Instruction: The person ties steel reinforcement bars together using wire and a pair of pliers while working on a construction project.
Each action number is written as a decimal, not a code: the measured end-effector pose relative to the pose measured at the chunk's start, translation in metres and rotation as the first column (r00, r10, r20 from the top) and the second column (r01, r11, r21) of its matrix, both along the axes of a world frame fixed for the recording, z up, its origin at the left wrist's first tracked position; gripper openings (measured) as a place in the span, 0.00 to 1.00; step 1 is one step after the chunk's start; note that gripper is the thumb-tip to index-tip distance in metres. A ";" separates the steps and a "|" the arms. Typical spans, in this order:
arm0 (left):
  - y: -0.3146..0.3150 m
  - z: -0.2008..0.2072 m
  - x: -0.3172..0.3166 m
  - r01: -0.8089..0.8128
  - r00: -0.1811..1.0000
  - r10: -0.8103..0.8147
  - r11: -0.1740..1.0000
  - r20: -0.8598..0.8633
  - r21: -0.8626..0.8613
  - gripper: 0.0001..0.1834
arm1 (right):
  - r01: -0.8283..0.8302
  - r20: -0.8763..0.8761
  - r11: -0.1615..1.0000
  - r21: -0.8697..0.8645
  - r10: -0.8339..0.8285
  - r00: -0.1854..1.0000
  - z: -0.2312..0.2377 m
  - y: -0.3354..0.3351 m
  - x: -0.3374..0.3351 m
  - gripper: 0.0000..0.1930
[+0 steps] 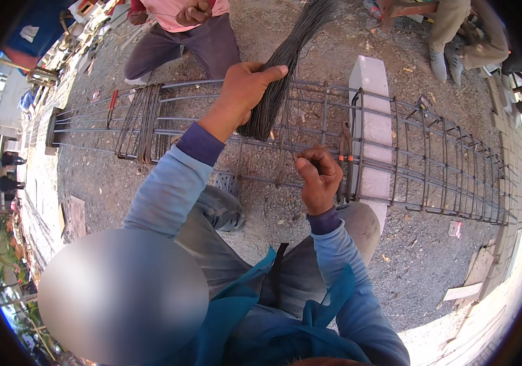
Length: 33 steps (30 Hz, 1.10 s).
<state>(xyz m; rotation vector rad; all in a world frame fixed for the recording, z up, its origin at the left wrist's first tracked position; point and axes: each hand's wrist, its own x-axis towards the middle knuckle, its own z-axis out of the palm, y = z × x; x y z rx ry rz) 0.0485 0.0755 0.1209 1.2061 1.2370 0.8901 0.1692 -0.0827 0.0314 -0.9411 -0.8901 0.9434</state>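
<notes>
My left hand (246,91) is wrapped round a thick bundle of thin dark tie wires (288,67), held slanting above a long rebar cage (310,87). The lower end of the bundle hangs over the near bars. To its right, my right hand (320,177) has its fingers curled into a pinch above the cage's near side. Whatever is between those fingertips is too small to make out. Beside that hand, a pair of pincers (346,146) with orange marks on its handles rests at the cage, near a pale block.
The pale block (374,79) lies crosswise under the cage. Stirrups (145,122) are bunched on the left bars near a red-handled tool (112,100). Across the cage kneels a person in a pink shirt (181,15); another person's legs (450,36) show at far right. Gravel (420,256) covers the ground.
</notes>
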 end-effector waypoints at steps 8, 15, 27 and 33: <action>0.010 -0.005 -0.002 -0.030 0.996 0.035 0.998 0.082 -0.056 0.19 | -0.097 -0.131 0.995 -0.018 0.094 0.987 0.000 0.002 0.005 0.05; 0.022 -0.010 0.000 -0.106 0.975 0.113 0.993 0.194 -0.045 0.18 | -0.229 0.485 0.938 0.259 0.079 0.871 0.035 -0.020 -0.011 0.08; 0.063 -0.020 -0.010 -0.270 0.947 0.269 0.963 0.177 -0.022 0.19 | -0.521 -0.084 0.672 0.527 0.651 0.754 0.101 -0.103 0.049 0.09; 0.066 -0.045 -0.015 -0.223 0.963 0.242 0.963 -0.119 0.153 0.18 | 0.064 -0.535 0.944 0.323 0.126 0.835 0.092 -0.196 0.140 0.13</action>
